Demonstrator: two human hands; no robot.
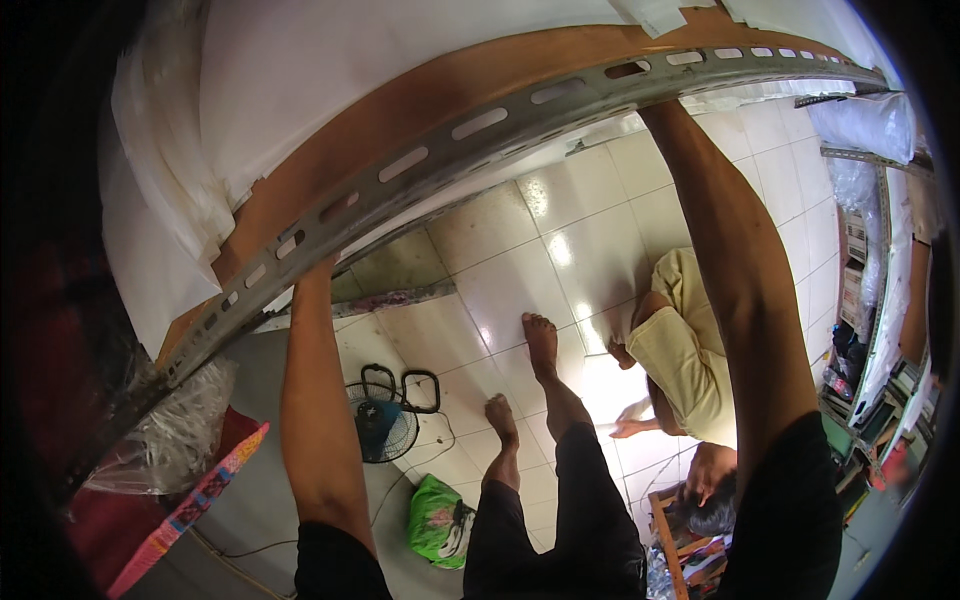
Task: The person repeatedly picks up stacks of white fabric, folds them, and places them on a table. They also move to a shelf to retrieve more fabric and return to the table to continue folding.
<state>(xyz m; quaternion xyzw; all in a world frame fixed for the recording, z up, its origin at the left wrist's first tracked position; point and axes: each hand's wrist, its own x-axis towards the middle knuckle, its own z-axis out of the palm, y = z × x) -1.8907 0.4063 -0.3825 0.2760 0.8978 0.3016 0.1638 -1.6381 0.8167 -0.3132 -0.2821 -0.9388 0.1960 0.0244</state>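
Both my arms reach up to a slotted metal shelf beam [460,125] that curves across the upper part of the view. My left forearm [318,420] meets the beam at its left part, and my right forearm [735,260] passes behind it farther right. Shelf and beam hide both hands, so I cannot see their fingers or anything in them. Along the beam runs a brown board [430,95], the shelf's edge. White sheet-like material [330,70] lies on top, and translucent plastic wrapping [165,150] hangs at the left end.
On the tiled floor [500,230] below, another person [680,350] in pale yellow clothing crouches at right beside a wooden crate [665,530]. A black fan [385,415] with a trailing cord and a green bag [438,520] are near my legs. Cluttered shelving [870,270] lines the right.
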